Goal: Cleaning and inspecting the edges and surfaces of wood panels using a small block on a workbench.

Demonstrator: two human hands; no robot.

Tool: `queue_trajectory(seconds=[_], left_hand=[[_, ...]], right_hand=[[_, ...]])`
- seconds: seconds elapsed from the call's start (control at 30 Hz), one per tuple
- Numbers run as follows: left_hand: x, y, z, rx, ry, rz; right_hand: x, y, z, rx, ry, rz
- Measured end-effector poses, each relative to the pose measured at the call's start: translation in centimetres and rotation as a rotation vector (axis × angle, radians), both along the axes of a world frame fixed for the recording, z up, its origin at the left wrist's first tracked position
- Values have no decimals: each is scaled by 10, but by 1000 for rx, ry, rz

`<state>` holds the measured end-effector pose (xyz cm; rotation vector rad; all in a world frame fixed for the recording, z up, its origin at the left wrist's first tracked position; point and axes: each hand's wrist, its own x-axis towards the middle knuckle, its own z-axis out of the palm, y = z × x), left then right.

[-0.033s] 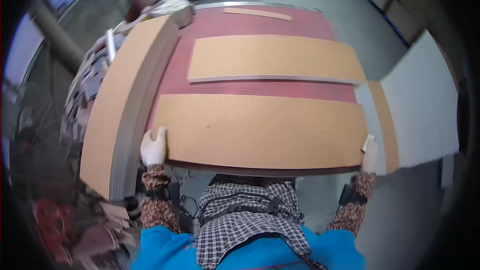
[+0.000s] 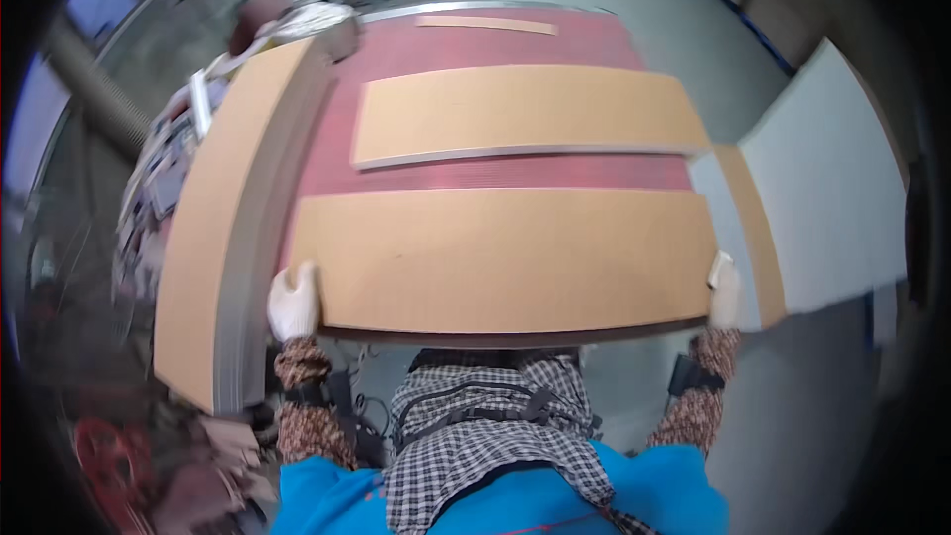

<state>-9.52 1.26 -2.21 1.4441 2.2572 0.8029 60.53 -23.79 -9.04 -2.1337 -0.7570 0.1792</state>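
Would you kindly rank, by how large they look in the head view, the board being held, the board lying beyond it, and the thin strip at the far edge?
1. Held board, gripped by the left hand and right hand; nearness enlarges it.
2. Middle board.
3. Thin strip.

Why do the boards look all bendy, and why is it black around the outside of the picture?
In the head view, the fisheye lens bows straight edges, so the near board and the far board curve; the dark rim is the lens edge. Light is even, with no strong glare. The gloved left hand and right hand at the board's ends look slightly soft.
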Motion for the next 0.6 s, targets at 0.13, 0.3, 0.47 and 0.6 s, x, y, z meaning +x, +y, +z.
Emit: queue_trajectory(seconds=[0.13,0.3,0.47,0.6], left_hand=[[-16,-5,-2,37,135,127],[-9,17,-1,-14,156,64],[-9,11,-5,-41,222,108],[-5,8,-15,-27,281,86]], right_hand=[[-35,33,8,-54,-36,-81],[-52,7,22,-80,-26,-161],[-63,16,33,3,25,-136],[-40,7,11,-61,-291,-101]])
